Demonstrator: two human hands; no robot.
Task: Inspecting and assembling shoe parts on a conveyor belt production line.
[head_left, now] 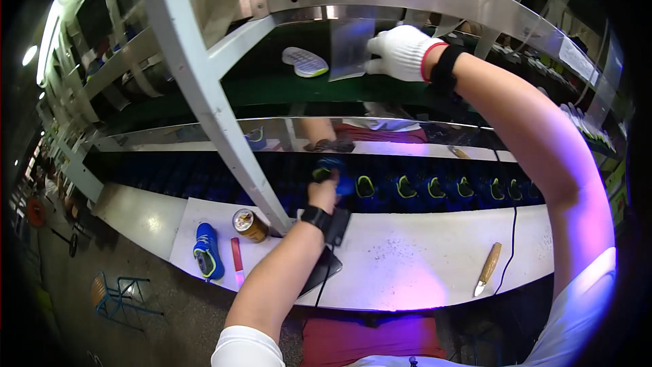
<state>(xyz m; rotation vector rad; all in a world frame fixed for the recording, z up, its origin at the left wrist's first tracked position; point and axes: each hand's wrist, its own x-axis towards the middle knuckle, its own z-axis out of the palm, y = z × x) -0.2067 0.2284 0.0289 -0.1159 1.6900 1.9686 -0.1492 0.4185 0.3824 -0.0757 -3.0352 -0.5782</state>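
Observation:
My left hand, bare with a dark band at the wrist, grips a blue shoe over the dark lower conveyor; motion blurs both. Up at the green belt, my right hand wears a white knitted glove with a red cuff. Its fingers are apart and hold nothing, beside a clear plastic flap that hangs over the belt. Left of that flap lies a pale shoe sole with a yellow-green edge. Several blue shoes with lime collars stand in a row right of my left hand.
A pale post slants down between the belts and the white worktop. On the worktop are a blue shoe, a can, a red-handled tool, a wooden-handled knife and a black cable. A stool stands at left.

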